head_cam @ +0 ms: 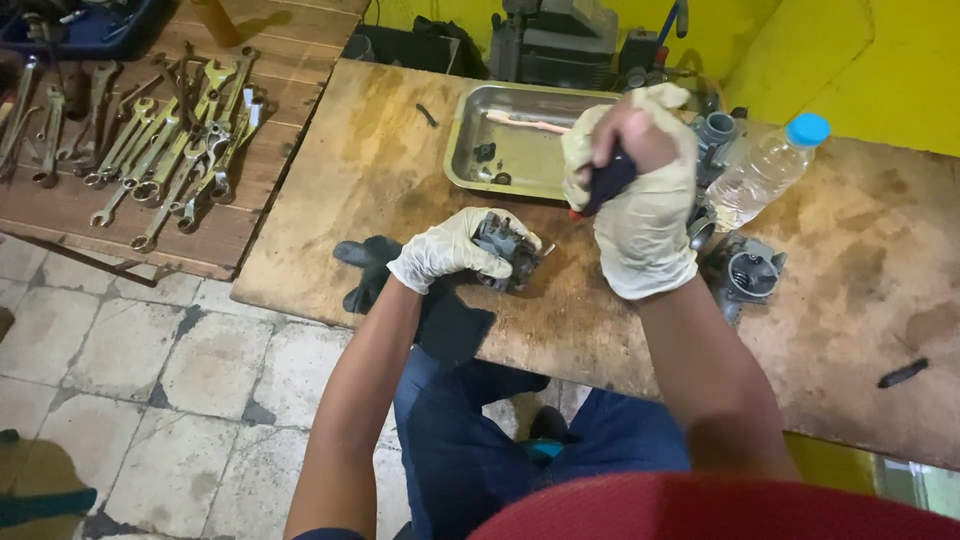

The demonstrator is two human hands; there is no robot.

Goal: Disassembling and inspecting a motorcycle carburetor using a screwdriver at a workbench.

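While the head view is the only angle here, it shows enough: left hand (447, 250), gloved, is wrapped round a small grey carburetor body (507, 247), pinning it on the wooden workbench (390, 160) near the front edge. Right hand (640, 190), also gloved, is fisted round a dark screwdriver handle (607, 180) with a bit of red showing at its lower end; the shaft and tip are hidden, so I can't tell whether the tool touches the part. Key relation: the carburetor lies down and to the left of the right fist, close by, and the handle's long axis slants the same way, toward the part. Left hand is on the part, right is the nearer free mover. Beyond the hands, a metal tray (470, 140) holds a toothbrush (527, 122) and a few small dark bits. Right of the fist: a clear plastic bottle (765, 165) with a blue cap, lying tilted, and a second grey carburetor piece (748, 272) just beside the right wrist. A row of spanners (170, 140) sits on a separate wooden board, well apart to the left. A dark glove or rag (365, 265) lies at the bench edge by the left wrist.
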